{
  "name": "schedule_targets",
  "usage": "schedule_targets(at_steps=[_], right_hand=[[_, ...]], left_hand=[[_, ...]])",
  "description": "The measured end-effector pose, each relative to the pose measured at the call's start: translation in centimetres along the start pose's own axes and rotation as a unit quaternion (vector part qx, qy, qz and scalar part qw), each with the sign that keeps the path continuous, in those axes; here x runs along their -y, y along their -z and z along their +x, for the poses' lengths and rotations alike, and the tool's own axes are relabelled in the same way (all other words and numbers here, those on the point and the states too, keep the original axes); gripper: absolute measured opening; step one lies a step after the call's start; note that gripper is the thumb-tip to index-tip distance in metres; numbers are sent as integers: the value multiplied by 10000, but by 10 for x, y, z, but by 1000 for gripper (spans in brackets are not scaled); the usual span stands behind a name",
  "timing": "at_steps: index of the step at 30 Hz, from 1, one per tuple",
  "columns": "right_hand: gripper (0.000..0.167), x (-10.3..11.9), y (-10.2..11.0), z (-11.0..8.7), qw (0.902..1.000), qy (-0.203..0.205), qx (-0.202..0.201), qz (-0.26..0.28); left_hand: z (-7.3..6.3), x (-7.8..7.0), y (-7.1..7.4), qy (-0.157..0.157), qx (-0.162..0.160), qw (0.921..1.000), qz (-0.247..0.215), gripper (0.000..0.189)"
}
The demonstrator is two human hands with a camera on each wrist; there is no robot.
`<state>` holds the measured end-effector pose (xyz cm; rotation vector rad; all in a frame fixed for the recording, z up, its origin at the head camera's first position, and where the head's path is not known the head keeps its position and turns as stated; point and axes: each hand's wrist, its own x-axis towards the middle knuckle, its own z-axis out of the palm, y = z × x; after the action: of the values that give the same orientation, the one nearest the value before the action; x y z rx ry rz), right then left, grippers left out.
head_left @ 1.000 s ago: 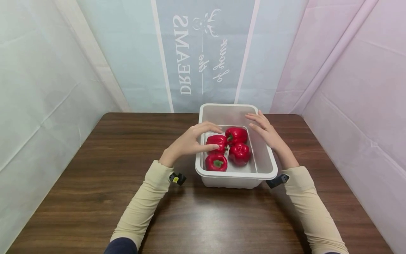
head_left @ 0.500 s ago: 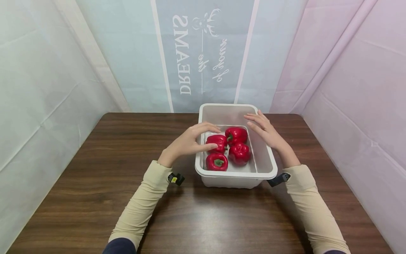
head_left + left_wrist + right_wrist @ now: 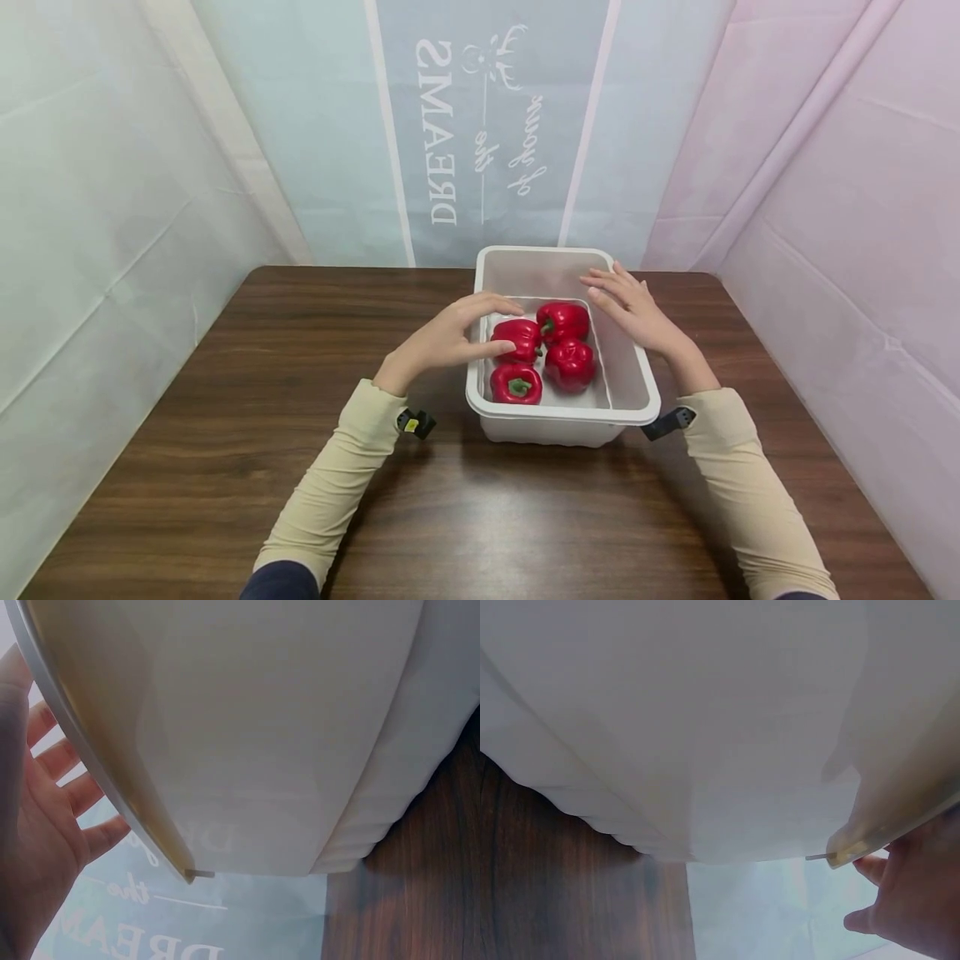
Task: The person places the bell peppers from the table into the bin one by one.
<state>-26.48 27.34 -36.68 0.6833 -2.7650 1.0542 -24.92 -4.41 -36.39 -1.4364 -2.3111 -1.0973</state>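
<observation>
A white plastic bin point(image 3: 562, 414) stands on the table with red bell peppers inside. One pepper point(image 3: 517, 385) at the front left turns its green stem upward; another pepper point(image 3: 519, 332) lies behind it, partly covered by the left thumb. On the right side are a back pepper point(image 3: 566, 318) and a front pepper point(image 3: 572, 367). My left hand point(image 3: 450, 333) reaches over the left rim, thumb and fingers spread apart above the peppers. Over the right rim, my right hand point(image 3: 633, 317) extends its fingers inward, grasping nothing. The left wrist view shows the left hand point(image 3: 49, 817) beyond the bin's rim.
The brown wooden table point(image 3: 480, 517) extends around the bin. Behind it hangs a pale blue printed cloth point(image 3: 480, 125), with white fabric walls at the left point(image 3: 90, 250) and right point(image 3: 862, 208). The bin's outer wall point(image 3: 705, 727) fills much of the right wrist view.
The head view has shifted slightly, so the bin appears a little farther right. Both hands and the peppers keep nearly the same places.
</observation>
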Motion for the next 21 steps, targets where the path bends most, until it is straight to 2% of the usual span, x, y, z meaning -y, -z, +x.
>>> schedule_targets(at_steps=[6,15,21], right_hand=[[46,2,4,0,9996,-46,58,-260],[46,-1,7,2,9996,-6,86,-256],[46,-1,7,4,9997,20,107,-229]], left_hand=[[0,0,1,-28,40,10000,50,49],[0,-1,6,108,249,9996,123,48],[-1,1,9,111,237,9994,222,47]])
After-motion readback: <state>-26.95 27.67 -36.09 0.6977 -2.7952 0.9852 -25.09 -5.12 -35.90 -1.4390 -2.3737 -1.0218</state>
